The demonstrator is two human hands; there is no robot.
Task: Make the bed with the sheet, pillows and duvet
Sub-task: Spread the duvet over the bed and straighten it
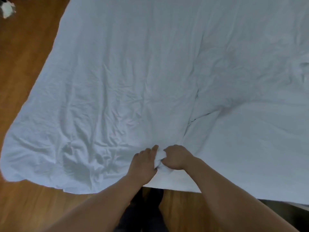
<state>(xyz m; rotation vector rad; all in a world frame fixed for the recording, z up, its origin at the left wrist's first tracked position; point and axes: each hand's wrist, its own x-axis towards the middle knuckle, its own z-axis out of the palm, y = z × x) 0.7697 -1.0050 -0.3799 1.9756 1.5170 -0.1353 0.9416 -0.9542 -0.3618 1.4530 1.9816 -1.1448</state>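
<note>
At the far left, a brown wooden plank floor (25, 67) runs beside the bed, and a small blurred black-and-white object (6, 8) lies on it in the upper left corner; what it is cannot be told. A large white wrinkled duvet (133, 72) is spread over the bed and fills most of the view. Its rounded near-left corner (20, 164) hangs out over the floor, and its creases are thickest in that near-left part. At the near edge, in the middle, the left hand (143, 166) lies on the duvet with its fingers stretched forward and its thumb side pressed against a bunched fold of the white cloth (158, 158). Just beside it, touching the same fold, the right hand (175, 158) is curled into a fist that grips the bunch. Both bare forearms reach in from the bottom. Between them, dark trouser legs (145, 211) stand on the floor. To the right, a deep fold line (197, 106) runs away from the hands, and beyond it the duvet lies smoother.
</note>
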